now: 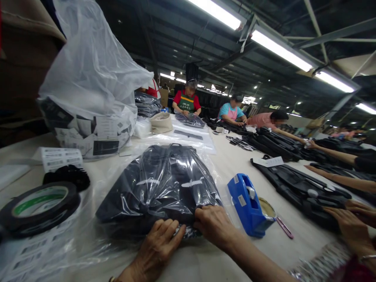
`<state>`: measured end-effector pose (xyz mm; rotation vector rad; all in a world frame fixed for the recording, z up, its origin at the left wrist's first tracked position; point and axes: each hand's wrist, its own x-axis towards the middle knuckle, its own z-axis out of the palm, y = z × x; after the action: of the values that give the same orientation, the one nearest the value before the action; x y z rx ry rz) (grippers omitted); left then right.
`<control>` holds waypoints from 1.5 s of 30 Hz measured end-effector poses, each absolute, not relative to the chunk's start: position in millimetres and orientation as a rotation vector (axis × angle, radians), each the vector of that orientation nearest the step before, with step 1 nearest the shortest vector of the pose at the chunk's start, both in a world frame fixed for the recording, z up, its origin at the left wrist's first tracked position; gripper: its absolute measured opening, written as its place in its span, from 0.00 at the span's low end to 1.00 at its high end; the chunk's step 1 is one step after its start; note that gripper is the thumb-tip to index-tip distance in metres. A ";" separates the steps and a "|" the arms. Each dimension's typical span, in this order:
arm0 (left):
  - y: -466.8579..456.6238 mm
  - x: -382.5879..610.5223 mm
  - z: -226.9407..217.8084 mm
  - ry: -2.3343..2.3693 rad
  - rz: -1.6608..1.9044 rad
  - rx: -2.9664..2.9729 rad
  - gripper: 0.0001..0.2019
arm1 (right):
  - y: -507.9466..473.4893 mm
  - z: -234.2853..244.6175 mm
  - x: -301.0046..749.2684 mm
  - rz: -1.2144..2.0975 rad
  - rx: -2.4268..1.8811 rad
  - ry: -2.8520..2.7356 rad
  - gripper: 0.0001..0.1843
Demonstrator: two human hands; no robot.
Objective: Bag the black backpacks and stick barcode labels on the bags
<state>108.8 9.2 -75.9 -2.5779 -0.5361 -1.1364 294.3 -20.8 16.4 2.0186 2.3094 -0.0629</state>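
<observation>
A black backpack lies flat on the table inside a clear plastic bag that shines with creases. At the bag's near edge, my left hand is closed, fingers curled onto the plastic. My right hand grips the same edge a little further right, its fingers bent over the corner of the backpack. The fingertips of both hands are partly hidden in the folds. Just right of my right hand stands a blue tape dispenser.
On the left are a roll of black tape, barcode label sheets and a large clear sack of tags. A pink-handled tool lies beyond the dispenser. Co-workers' hands touch black bags at right; other people work behind.
</observation>
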 end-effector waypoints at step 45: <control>28.4 -47.8 -45.9 -1.129 -0.853 -2.483 0.17 | -70.0 -104.0 301.4 1.133 1.711 2.866 0.34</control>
<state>-47.8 28.4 -45.9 -2.4834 -1.1292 -0.8529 301.4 -70.0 -104.0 1.7115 2.8655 1.1333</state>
